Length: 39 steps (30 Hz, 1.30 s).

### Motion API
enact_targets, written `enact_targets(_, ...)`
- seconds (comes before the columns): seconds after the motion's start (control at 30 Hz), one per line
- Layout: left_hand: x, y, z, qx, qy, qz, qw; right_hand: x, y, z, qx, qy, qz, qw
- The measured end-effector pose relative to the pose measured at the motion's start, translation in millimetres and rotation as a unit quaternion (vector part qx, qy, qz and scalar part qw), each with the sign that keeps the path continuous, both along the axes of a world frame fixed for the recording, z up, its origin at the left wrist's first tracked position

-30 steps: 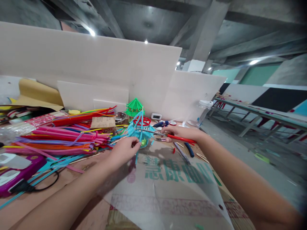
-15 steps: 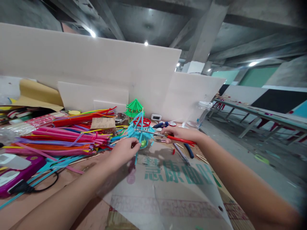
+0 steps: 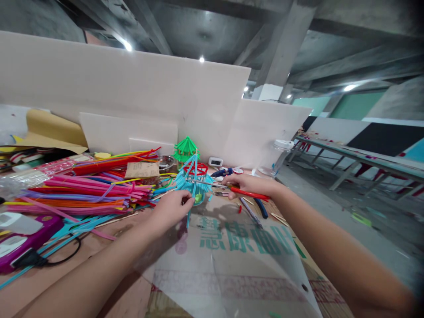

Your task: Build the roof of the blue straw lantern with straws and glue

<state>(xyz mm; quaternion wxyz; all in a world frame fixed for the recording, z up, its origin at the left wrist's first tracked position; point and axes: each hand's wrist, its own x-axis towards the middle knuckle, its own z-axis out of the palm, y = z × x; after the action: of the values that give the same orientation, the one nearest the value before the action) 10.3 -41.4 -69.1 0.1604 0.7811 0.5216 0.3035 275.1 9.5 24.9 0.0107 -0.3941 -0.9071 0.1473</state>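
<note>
Concrete beams and ceiling lights hang over the counter [image 3: 109,287], which white boards close off at the back. At its middle I see one blue straw model [image 3: 194,181], umbrella-shaped, raised just above a clear plastic sheet [image 3: 238,269] lying over cardboard printed with large green Chinese characters that I cannot read reliably. My left hand [image 3: 170,207] has its grip pinching the model's lower stem. My right hand [image 3: 247,183] is pressed around one pair of red-handled scissors [image 3: 245,192], whose metal tip reaches in among the blue straws. Just behind stand two more small models, one green [image 3: 185,149] and one red [image 3: 196,168]. To the left lies a heap of coloured straws [image 3: 89,187], too many to count, with one brown card [image 3: 142,169] on top, its writing too small to read. One purple case [image 3: 23,240] sits at the left edge.
</note>
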Motion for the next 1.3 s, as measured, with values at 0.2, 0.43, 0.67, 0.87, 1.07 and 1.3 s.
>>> enact_targets(0.2,-0.5,-1.9,3.1,0.007,0.002,-0.004,1.0,3.6,2.9,-5.5,-0.017,0.025,0.012,0.999)
enact_targets(0.43,0.1,-2.7,3.5,0.012,0.005,-0.002,1.0,6.8,6.3,-10.5,-0.036,0.048,0.02,0.998)
enact_targets(0.67,2.1,-12.3,7.7,-0.054,0.024,-0.162,0.985,22.5,-3.4,-27.2,-0.103,0.047,-0.028,0.993)
enact_targets(0.87,2.8,-11.4,11.0,-0.065,-0.023,-0.122,0.99,25.4,-15.3,-53.0,-0.088,0.004,0.014,0.996)
enact_targets(1.07,0.7,-3.3,7.9,-0.05,-0.04,-0.078,0.995,15.8,-23.1,-65.4,-0.046,-0.031,0.031,0.998)
enact_targets(1.3,3.3,-5.4,6.2,-0.05,-0.058,-0.083,0.994,11.2,-29.4,-68.5,0.02,-0.071,0.03,0.997)
